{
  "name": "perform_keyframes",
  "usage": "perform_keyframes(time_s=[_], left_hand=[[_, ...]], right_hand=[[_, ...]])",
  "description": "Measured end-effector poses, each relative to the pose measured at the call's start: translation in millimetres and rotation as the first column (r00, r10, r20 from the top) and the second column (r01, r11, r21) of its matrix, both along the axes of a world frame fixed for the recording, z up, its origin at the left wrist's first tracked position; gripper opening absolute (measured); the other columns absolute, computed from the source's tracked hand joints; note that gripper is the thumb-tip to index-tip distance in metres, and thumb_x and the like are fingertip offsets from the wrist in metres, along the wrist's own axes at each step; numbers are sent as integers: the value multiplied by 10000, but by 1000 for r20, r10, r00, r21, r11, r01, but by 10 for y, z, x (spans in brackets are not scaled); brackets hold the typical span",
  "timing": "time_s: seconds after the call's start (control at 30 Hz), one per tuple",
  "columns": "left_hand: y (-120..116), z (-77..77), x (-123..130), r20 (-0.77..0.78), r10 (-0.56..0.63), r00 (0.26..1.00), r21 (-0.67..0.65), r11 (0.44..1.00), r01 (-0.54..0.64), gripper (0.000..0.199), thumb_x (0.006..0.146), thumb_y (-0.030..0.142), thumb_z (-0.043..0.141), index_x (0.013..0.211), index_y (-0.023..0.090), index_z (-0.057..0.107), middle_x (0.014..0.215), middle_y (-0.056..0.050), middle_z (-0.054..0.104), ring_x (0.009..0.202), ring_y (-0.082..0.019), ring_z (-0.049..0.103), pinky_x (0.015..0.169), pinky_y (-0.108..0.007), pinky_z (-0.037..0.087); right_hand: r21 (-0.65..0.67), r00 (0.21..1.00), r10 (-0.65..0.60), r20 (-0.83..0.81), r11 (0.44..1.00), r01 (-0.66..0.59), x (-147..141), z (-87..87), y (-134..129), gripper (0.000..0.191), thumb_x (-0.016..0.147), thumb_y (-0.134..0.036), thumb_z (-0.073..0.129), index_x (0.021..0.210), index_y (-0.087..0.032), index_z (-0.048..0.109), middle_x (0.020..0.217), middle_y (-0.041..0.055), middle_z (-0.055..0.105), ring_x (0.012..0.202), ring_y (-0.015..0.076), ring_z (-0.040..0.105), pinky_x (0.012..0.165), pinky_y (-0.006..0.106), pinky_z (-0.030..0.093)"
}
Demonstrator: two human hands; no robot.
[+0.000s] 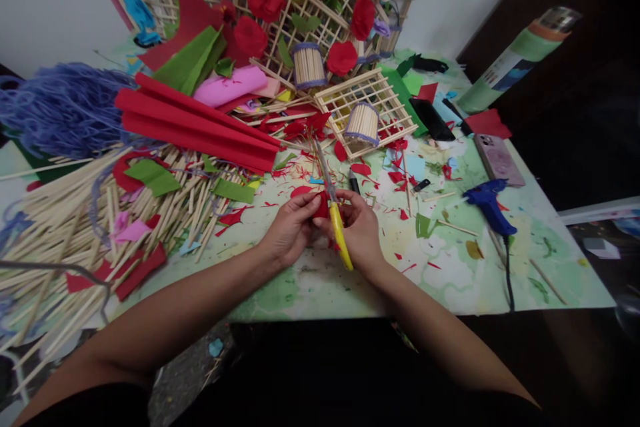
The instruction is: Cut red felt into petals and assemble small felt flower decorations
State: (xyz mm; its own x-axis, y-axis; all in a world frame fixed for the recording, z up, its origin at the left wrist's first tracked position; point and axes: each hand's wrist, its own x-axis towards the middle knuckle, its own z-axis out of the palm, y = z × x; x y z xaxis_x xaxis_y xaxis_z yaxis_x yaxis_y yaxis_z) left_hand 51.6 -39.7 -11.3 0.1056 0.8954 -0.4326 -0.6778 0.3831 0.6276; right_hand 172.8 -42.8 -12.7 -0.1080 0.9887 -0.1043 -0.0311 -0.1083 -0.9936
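My left hand (291,230) pinches a small piece of red paper (323,205) between thumb and fingers, just above the front of the table. Close against it, my right hand (364,230) is closed around yellow-handled scissors (339,235), whose metal blades point away from me. The right fingertips also reach toward the red paper; whether they grip it is hidden by the scissors. Small red paper scraps (300,170) lie scattered beyond both hands. A black pen or marker (354,180) lies just past the right hand.
To the left are a heap of wooden sticks (65,233), purple yarn (65,103) and folded red paper (195,127). Stick lattices with paper flowers (265,0) stand behind a small lattice (395,103). Rightward lie a blue glue gun (490,203), a phone (499,159) and a green bottle (515,63).
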Motion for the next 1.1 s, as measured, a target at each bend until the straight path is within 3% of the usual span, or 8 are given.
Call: perform_keyframes(time_s=[0.1,0.3,0.43,0.5,0.6,0.77,0.93,1.1], left_hand=[[-1,-14,0,6,-4,1000,12,1000,4,167,668,161,736,813,150,653,726,8,663,595,-79,568,587,-201,465],[0,-27,5,1,30,1000,40,999,-30,137,684,133,711,786,147,621,743,4,654,647,-83,579,653,-201,462],[-13,-42,0,-5,-25,1000,71,997,25,102,703,139,681,776,131,610,717,-3,639,647,-82,572,660,-196,449],[-19,-43,-10,-11,-56,998,78,995,57,82,700,136,662,751,130,598,703,-6,632,664,-95,579,676,-212,458],[-23,-25,-34,-35,-106,994,84,991,108,105,675,151,650,766,141,598,717,-7,633,679,-119,591,667,-243,477],[-18,2,-57,-241,-225,944,96,962,254,241,663,233,728,870,157,630,835,-31,659,696,-140,620,602,-242,479],[-8,-20,-39,-268,-216,939,68,968,243,218,607,214,786,744,144,631,672,-9,655,577,-99,600,559,-213,482],[-12,-30,-32,-278,-206,938,69,970,234,221,609,225,789,730,144,623,642,3,658,531,-83,589,525,-195,486]], right_hand=[[2,1000,-7,21,1000,7,-20,1,6,476,602,-283,742,1015,-236,509,666,-46,588,534,113,532,482,232,432],[-1,989,-138,-56,990,139,5,38,20,496,595,-315,737,1006,-234,472,675,-48,579,544,115,542,508,246,462],[-6,975,-190,-113,982,191,79,47,47,511,613,-304,720,1047,-230,461,722,-36,579,575,115,553,509,241,463],[-28,979,-178,-104,984,176,123,68,62,526,602,-296,721,1056,-228,464,736,-29,582,580,117,552,498,239,452],[-57,996,-65,-62,996,62,182,116,78,523,584,-283,727,1037,-226,471,700,-38,583,546,111,532,483,234,428],[-48,994,106,-20,993,-106,234,144,89,498,559,-263,734,985,-227,480,607,-71,551,508,103,512,476,221,395],[-28,998,61,-30,998,-62,248,107,88,516,570,-285,740,1009,-235,474,619,-69,561,518,114,536,491,239,426],[-31,998,-13,-61,999,11,220,111,71,524,576,-309,753,1006,-235,463,622,-69,562,527,118,548,510,253,458]])
